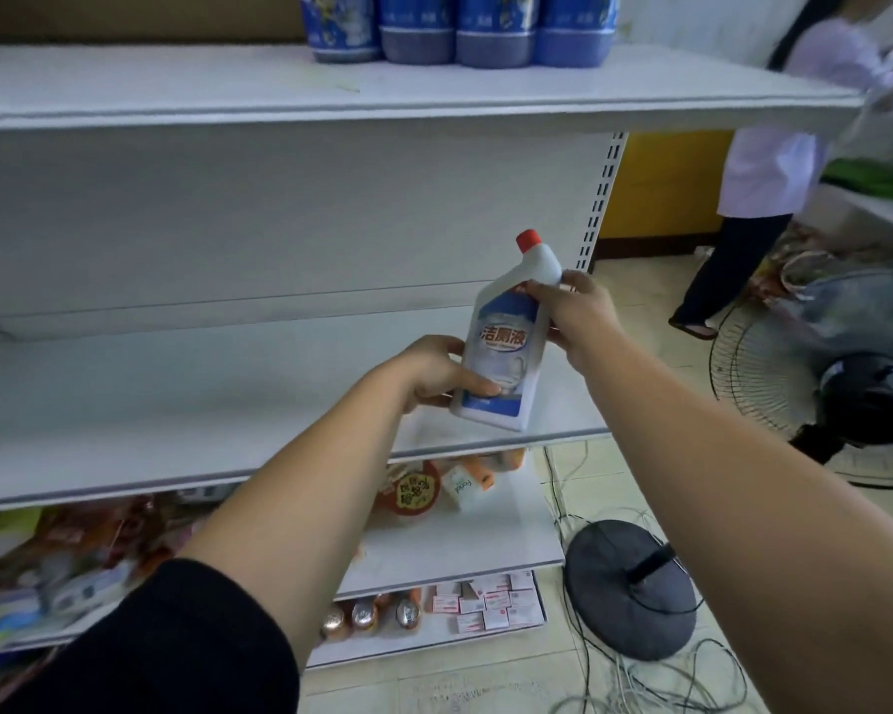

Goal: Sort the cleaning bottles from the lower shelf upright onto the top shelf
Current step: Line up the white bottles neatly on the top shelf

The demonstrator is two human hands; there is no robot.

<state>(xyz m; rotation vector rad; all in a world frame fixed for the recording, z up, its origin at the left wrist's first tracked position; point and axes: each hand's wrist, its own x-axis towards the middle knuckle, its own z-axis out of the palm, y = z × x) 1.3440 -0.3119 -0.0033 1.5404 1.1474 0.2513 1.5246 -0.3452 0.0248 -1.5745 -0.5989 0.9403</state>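
White bottle [501, 347], tilted w/ red cap up, is gripped at base by left hand [436, 376] & at neck by right hand [573, 314], fingers curled round it.

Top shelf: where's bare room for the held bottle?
Top shelf is bare left of the blue bottles, in front of them, and right to its end; crowded only where those four stand. White bottle should fit left.
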